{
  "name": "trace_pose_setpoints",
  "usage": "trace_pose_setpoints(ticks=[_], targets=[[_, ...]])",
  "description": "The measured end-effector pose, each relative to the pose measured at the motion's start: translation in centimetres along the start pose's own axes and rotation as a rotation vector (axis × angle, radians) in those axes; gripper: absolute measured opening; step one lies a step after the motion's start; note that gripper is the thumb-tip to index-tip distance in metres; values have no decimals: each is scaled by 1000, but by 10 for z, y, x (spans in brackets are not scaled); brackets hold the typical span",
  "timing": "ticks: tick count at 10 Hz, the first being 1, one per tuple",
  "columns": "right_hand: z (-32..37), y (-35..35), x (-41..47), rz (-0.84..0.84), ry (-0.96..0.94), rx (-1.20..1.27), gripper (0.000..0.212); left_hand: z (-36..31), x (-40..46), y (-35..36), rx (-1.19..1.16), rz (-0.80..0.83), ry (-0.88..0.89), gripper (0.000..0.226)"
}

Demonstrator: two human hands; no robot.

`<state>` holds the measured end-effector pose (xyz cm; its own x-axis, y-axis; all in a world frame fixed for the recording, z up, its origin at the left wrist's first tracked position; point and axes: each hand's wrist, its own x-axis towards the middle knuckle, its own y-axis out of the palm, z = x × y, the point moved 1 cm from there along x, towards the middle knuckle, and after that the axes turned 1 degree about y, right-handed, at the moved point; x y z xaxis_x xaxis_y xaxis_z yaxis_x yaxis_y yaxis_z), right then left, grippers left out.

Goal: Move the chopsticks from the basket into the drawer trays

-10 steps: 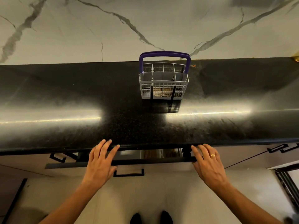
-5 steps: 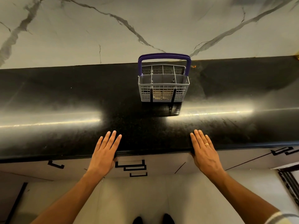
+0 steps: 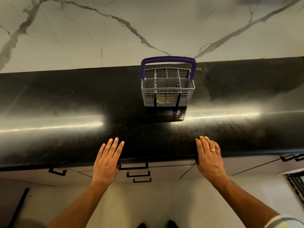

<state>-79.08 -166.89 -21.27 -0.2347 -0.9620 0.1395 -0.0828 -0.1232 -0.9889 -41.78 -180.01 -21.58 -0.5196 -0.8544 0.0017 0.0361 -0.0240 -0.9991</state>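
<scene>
Toward the back of the dark bench [image 3: 65,99] stands the grey basket [image 3: 167,94] with its purple handle [image 3: 167,59] upright; whether chopsticks remain inside cannot be told. Nearer, the left hand [image 3: 107,160] and right hand [image 3: 209,159] lie flat, fingers straight, on the bench's front edge, above shut drawers [image 3: 138,171].

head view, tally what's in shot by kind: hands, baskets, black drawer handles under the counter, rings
hands: 2 (left hand, right hand)
basket: 1
black drawer handles: 5 (one; the rightmost cut off at the frame edge)
ring: 1
total: 9
</scene>
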Motion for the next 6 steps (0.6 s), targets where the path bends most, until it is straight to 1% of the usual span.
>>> trace_pose_setpoints(ticks=[1, 2, 3, 4, 5, 6], targets=[[1, 3, 0, -14, -13, -2, 94, 0, -1, 1, -3, 21, 0, 106], [1, 1, 1, 45, 10, 23, 98, 2, 0, 1, -1, 30, 9, 107], [2, -10, 4, 225, -13, -12, 119, 1, 3, -3, 29, 30, 21, 102], [2, -20, 3, 313, -40, 20, 122, 1, -3, -10, 28, 70, 31, 103], [27, -42, 16, 199, -31, 184, 99, -7, 9, -30, -59, 53, 7, 92], [48, -51, 32, 99, 4, 280, 91, -16, 30, -51, -98, -46, -48, 84]])
